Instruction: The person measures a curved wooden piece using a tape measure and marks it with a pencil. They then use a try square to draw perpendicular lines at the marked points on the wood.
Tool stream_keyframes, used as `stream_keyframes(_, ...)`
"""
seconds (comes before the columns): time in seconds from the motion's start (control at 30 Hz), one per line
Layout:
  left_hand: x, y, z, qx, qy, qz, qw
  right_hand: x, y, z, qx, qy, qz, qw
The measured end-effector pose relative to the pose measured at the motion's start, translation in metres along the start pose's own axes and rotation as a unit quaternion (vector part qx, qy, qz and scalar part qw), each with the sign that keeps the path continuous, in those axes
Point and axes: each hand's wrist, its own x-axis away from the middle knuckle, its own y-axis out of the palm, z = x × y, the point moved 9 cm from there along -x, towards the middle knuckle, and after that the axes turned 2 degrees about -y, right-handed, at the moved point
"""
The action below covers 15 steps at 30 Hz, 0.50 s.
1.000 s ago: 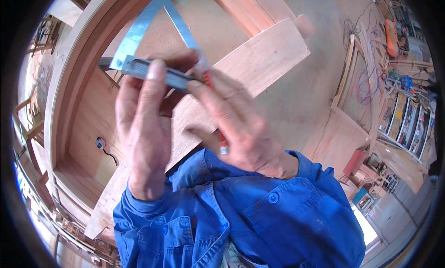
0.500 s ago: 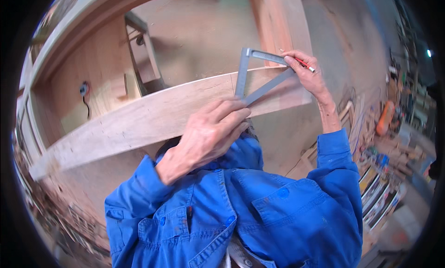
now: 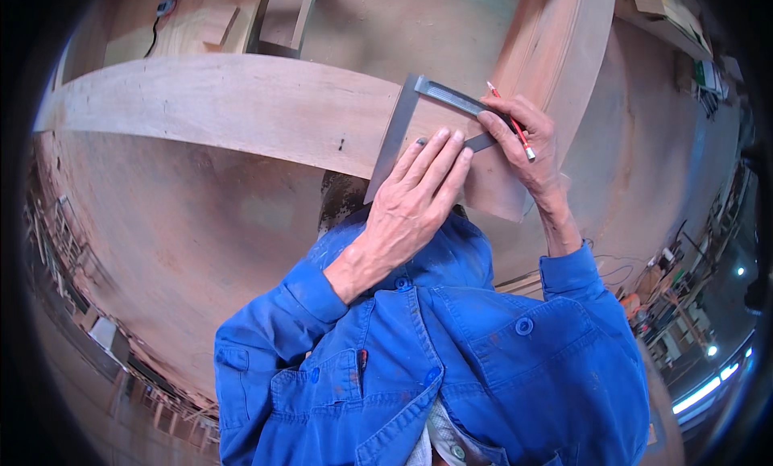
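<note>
A pale wooden board point(image 3: 225, 95) with a curved edge runs across in front of me. A metal triangular square point(image 3: 392, 137) lies over its right part, one blade crossing the board's width. My left hand point(image 3: 412, 194) lies flat on the square and the board, fingers stretched out and nearly together. With my right hand point(image 3: 531, 140) I grip the far right corner of the square, the thumb on its thick stock. A red pencil point(image 3: 522, 136) is also held in that hand, its tip pointing up and away. The left palm hides part of the square's diagonal brace.
A wide wooden rail point(image 3: 547, 39) meets the board at the right. Beyond the board, a small round device point(image 3: 166, 7) with a black cord lies on a wooden panel, near a small wood block point(image 3: 220, 27). Wood pieces and clutter point(image 3: 672, 301) stand at the right.
My left hand has moved from the square's near corner to lie flat over it. The square now rests squarely across the board. The view has shifted, and the right hand still grips square and pencil.
</note>
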Motion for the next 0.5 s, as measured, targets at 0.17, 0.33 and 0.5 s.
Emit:
stream_keyframes(0.17,-0.002,0.013,0.001,-0.034,-0.022,0.049,0.998,0.002,-0.004,0.001,-0.006,-0.047,0.019,0.999)
stream_keyframes(0.33,-0.004,0.012,0.005,-0.035,-0.027,0.061,0.997,0.003,-0.006,-0.005,0.01,-0.048,0.018,0.999)
stream_keyframes(0.5,-0.001,0.007,0.004,-0.037,-0.021,0.061,0.997,0.005,-0.003,-0.006,0.018,-0.055,0.025,0.998)
